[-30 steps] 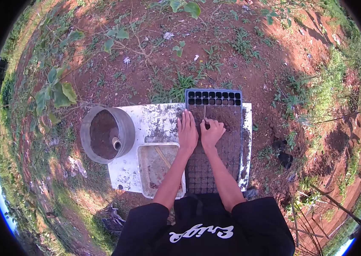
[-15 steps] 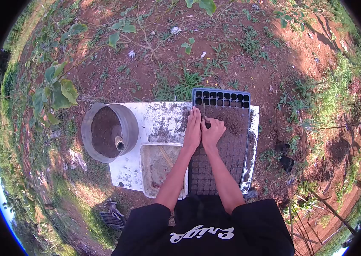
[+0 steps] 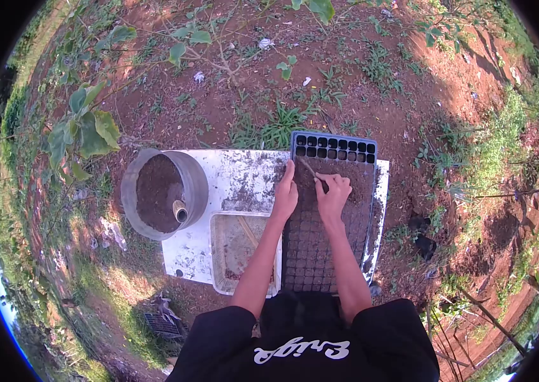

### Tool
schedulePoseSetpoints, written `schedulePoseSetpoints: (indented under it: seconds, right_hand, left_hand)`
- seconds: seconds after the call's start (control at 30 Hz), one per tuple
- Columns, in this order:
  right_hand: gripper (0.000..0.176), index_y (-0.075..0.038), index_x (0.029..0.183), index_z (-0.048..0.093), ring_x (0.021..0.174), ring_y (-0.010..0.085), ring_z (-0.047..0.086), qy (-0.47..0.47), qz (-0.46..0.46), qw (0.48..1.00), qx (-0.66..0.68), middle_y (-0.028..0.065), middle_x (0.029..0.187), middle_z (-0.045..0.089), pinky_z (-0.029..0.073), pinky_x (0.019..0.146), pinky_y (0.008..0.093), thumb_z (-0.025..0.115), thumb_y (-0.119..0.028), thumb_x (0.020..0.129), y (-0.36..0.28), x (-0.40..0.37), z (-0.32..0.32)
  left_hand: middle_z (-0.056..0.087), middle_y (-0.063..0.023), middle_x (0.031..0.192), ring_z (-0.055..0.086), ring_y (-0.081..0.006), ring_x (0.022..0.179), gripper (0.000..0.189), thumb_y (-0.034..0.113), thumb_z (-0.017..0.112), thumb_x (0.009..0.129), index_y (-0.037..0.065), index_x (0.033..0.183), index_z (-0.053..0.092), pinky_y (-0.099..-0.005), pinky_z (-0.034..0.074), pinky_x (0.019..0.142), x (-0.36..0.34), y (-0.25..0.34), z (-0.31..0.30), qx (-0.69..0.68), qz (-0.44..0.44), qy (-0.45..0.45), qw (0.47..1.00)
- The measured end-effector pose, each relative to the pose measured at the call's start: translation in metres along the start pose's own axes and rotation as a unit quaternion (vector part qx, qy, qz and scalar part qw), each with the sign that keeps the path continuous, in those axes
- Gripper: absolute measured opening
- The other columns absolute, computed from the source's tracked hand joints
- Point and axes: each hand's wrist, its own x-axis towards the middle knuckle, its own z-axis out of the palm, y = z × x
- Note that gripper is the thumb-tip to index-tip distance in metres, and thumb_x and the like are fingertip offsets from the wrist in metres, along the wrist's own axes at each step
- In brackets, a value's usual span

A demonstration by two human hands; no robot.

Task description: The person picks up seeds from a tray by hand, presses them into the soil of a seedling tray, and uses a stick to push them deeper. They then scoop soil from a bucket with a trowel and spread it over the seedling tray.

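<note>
A black seedling tray [image 3: 311, 248] lies lengthwise in front of me, dark soil filling its near cells. Loose soil [image 3: 352, 178] is spread over its upper part, below the soil-free far cells. My left hand [image 3: 285, 197] stands on edge along the tray's left side, fingers stretched out and holding nothing. Between the thumb and fingers of my right hand [image 3: 333, 194] is a thin stick [image 3: 308, 167], slanting up and left over the loose soil toward my left fingertips.
The tray rests on a soil-flecked white board [image 3: 186, 254]. To the left stands a round metal tub [image 3: 197, 184] of soil with a small cylinder [image 3: 180, 210] in it. A shallow rectangular tray [image 3: 216, 254] holds a wooden stick [image 3: 247, 230]. A leafy plant [image 3: 91, 134] reaches in from the left.
My right hand has moved right, away from the left, and the stick now slants clear of it. My left hand has turned more on edge. The view has shifted slightly.
</note>
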Motion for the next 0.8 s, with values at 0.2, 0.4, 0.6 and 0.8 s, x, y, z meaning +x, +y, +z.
schedulePoseSetpoints:
  seconds: [0.2, 0.4, 0.6, 0.8]
  right_hand:
    - [0.015, -0.016, 0.094, 0.075, 0.091, 0.0235, 0.053, -0.031, -0.096, 0.994, -0.047, 0.0001, 0.091, 0.064, 0.037, 0.083, 0.0392, 0.074, -0.011, 0.081, 0.004, -0.008, -0.005]
    - [0.011, -0.016, 0.093, 0.074, 0.091, 0.0242, 0.052, -0.012, -0.092, 0.993, -0.072, 0.0003, 0.093, 0.064, 0.037, 0.083, 0.0394, 0.07, -0.012, 0.084, -0.001, 0.001, 0.009]
    - [0.011, -0.016, 0.093, 0.073, 0.091, 0.0252, 0.053, 0.004, -0.082, 0.993, -0.087, 0.001, 0.094, 0.064, 0.038, 0.082, 0.0401, 0.07, -0.011, 0.084, -0.002, 0.016, 0.017]
    - [0.009, -0.014, 0.093, 0.072, 0.092, 0.0264, 0.053, 0.001, -0.066, 0.994, -0.088, 0.0033, 0.095, 0.064, 0.038, 0.083, 0.0413, 0.065, -0.014, 0.088, -0.004, 0.028, 0.022]
  left_hand:
    - [0.045, -0.0167, 0.151, 0.045, -0.0192, 0.137, 0.052, 0.006, 0.045, 0.099, 0.003, 0.151, 0.037, -0.028, 0.032, 0.111, 0.002, 0.006, 0.0, -0.175, -0.13, 0.044, 0.975]
    - [0.046, -0.013, 0.151, 0.044, -0.0171, 0.136, 0.048, 0.017, 0.044, 0.104, 0.001, 0.149, 0.039, -0.027, 0.03, 0.112, 0.004, -0.014, 0.002, -0.252, -0.101, 0.053, 0.961]
    - [0.043, -0.014, 0.153, 0.039, -0.0196, 0.141, 0.049, 0.017, 0.043, 0.104, -0.003, 0.148, 0.039, -0.0282, 0.027, 0.115, 0.005, -0.016, 0.003, -0.281, -0.102, 0.055, 0.953]
    - [0.043, -0.0135, 0.153, 0.039, -0.0212, 0.142, 0.05, 0.019, 0.044, 0.104, -0.002, 0.149, 0.038, -0.0286, 0.026, 0.116, 0.006, -0.018, 0.005, -0.251, -0.091, 0.054, 0.962]
